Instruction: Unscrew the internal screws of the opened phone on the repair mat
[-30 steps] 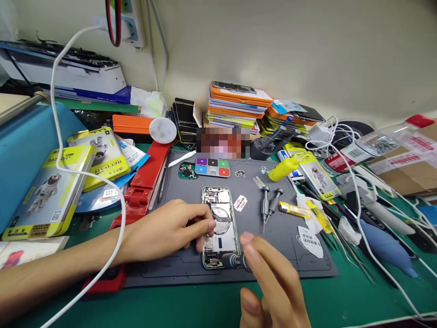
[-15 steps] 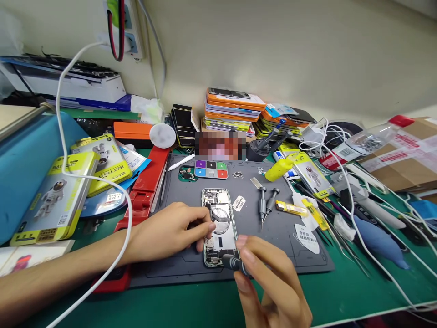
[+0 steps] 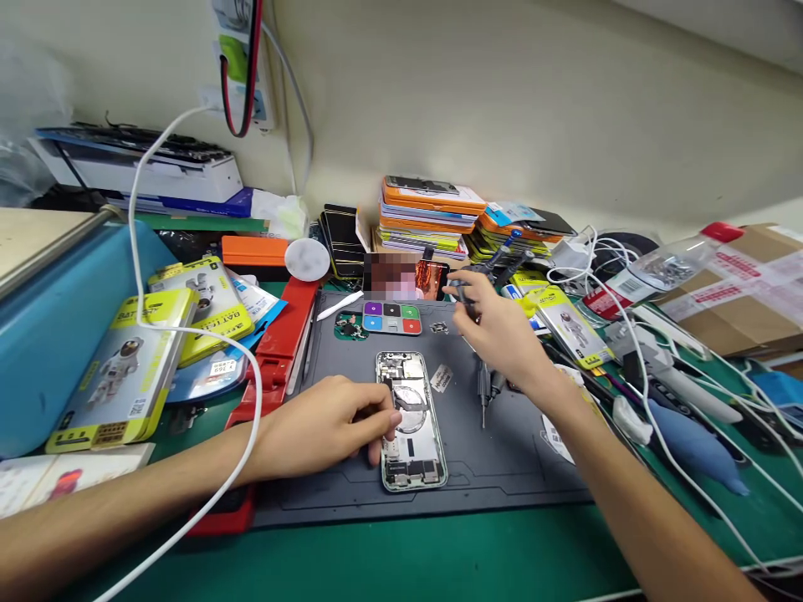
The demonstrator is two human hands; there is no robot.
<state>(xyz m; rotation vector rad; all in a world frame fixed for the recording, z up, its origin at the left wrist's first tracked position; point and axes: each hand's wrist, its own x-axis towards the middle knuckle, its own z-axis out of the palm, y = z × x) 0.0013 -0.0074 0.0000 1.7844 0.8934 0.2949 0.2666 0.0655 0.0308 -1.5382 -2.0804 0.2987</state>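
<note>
An opened smartphone [image 3: 427,439] with its inner parts exposed lies on the grey work mat [image 3: 502,456]. My left hand [image 3: 351,418] is closed at its left edge, thumb over the frame and the other fingers curled beside it. Beyond the mat's middle, my right hand [image 3: 498,330] is raised near the tool holder, its fingers closed round the dark handle of a screwdriver [image 3: 465,294]; the rest of that tool is hidden. Below this hand lie screwdrivers [image 3: 483,391], partly covered by it. A razor blade [image 3: 442,379] is right of the phone.
A coloured parts tray [image 3: 392,310] and a small green board [image 3: 351,326] sit at the mat's back. Left are a red tool [image 3: 279,351] and yellow battery boxes [image 3: 125,368]. A white cable [image 3: 257,393] crosses over my left forearm. A blue air blower [image 3: 696,447] lies right.
My right hand has moved from the phone's lower right corner forward and right to the tool holder, carrying the screwdriver. My left hand stays at the phone's left edge. The camera view has shifted slightly.
</note>
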